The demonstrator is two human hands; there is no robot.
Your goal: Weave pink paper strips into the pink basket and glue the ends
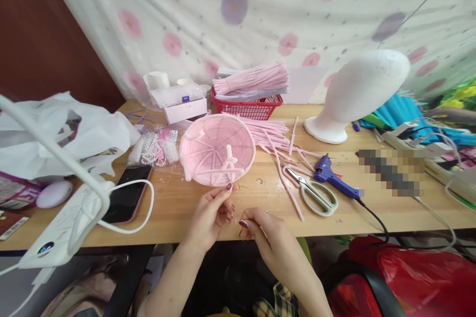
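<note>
A pink bowl-shaped piece point(208, 151), coiled from fuzzy pipe cleaners over spokes, lies hollow side up on the table, with loose pink pieces inside. At its near rim my left hand point(213, 215) is closed, thumb and forefinger pinched. Whether it touches the rim or grips something thin, I cannot make out. Just to the right my right hand point(269, 233) is closed too, its fingertips pressed together near the table's front edge. Anything in that pinch is too small to see. Green-handled scissors point(318, 198) and a blue glue gun point(332, 178) lie right of the hands.
Pink pipe cleaners point(269, 131) lie behind the bowl, near a red basket point(247, 108) of bundles. A white foam head point(353, 94) stands back right. Left are bagged beads point(159, 148), a phone point(128, 193) and a white lamp arm point(55, 151). A person's arm point(451, 115) shows far right.
</note>
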